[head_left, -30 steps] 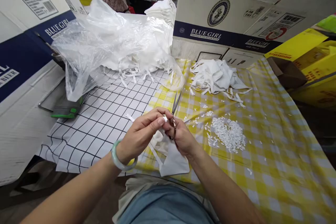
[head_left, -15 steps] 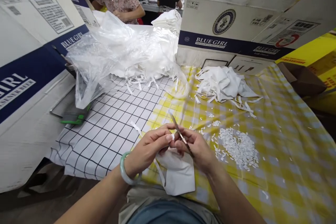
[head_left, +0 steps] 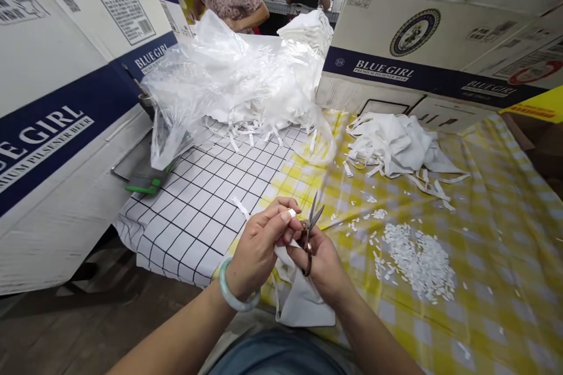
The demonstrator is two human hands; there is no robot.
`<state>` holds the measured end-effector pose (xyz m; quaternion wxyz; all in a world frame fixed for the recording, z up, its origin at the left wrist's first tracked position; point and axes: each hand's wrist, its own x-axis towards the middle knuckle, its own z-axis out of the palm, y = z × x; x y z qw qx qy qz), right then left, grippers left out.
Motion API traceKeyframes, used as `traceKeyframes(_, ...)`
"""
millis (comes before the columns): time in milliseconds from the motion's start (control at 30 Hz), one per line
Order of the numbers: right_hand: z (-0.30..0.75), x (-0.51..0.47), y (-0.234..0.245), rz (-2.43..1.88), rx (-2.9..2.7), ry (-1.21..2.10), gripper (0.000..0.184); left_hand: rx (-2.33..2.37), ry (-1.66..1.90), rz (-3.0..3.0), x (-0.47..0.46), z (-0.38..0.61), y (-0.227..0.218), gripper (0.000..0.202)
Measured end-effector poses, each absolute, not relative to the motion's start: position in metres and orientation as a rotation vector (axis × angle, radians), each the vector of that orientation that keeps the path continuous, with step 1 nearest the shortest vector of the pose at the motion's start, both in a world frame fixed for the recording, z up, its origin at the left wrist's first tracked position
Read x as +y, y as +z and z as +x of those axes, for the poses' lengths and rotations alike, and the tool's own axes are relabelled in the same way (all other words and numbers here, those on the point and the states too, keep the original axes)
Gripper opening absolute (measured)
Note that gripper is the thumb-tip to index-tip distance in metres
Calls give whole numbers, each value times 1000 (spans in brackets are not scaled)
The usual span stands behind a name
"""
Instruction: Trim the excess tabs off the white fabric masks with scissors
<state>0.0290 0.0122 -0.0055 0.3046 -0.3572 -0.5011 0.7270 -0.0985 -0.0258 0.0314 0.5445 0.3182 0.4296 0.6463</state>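
My left hand (head_left: 259, 243) pinches the end of a white strap between thumb and forefinger; the strap belongs to a white fabric mask (head_left: 303, 299) hanging below both hands over the table's near edge. My right hand (head_left: 323, 261) grips small scissors (head_left: 311, 225), blades slightly apart and pointing up, right beside the pinched strap end. A jade-green bangle (head_left: 233, 293) sits on my left wrist.
A heap of small white clippings (head_left: 417, 258) lies to the right on the yellow checked cloth (head_left: 484, 234). More white masks (head_left: 396, 143) are piled behind it. A clear plastic bag of masks (head_left: 237, 82) rests on black-grid cloth (head_left: 197, 205). Blue Girl cartons (head_left: 57, 117) flank both sides. People work at the back.
The scissors swung from tilted left to upright with the blades parted. My hands stay together on the strap. The view shifted left, so everything sits further right in frame.
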Motion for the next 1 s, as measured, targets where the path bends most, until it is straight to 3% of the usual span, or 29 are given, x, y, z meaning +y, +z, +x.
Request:
traceKeyframes(167,87,25,11,-1263,-1995,1074,42,1211,1495,1101,-21,-79,20,30)
traceKeyframes(300,111,23,21,-1237,-2268,728,42,1179,1465,1262,-16,-59,14,27)
traceKeyframes(1000,131,28,12,-1266,-2324,739,49,1082,1391,1531,-7,-39,-4,23)
